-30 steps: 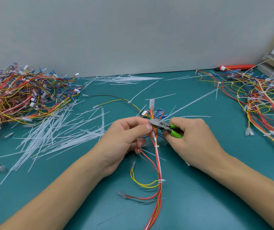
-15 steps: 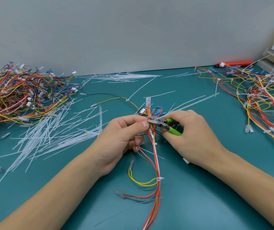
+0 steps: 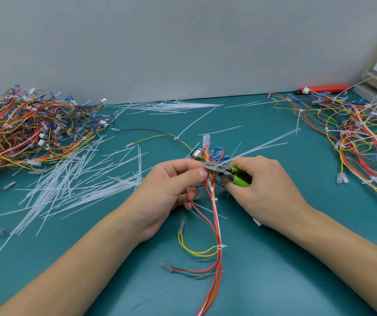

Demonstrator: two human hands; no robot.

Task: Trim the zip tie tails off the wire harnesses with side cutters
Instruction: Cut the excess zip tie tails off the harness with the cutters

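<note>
- Nearest the camera, on the teal table, the wire harness runs away from the person, its two nearer zip ties already cut short
- Just beyond, the left hand pinches the bundle between thumb and forefinger, right beside the cutter's nose
- Opposite it, the right hand is clenched round the green handles of the side cutters, whose blades sit at the bundle; whether they have bitten through cannot be told
- A long white zip tie tail slants up and to the right from the cutters, blurred along its length
- Risk, as a judgement: the blades lie touching the red and orange wires, so a squeeze taken a little too deep would nick insulation; the left thumb tip is also very near the jaws
- Farther off lie loose cut tails at left, a heap of harnesses behind them, and more harnesses with long tails at right
- Against half a second earlier, the hands keep the same hold and the tail now reads more smeared, as if in motion
</note>
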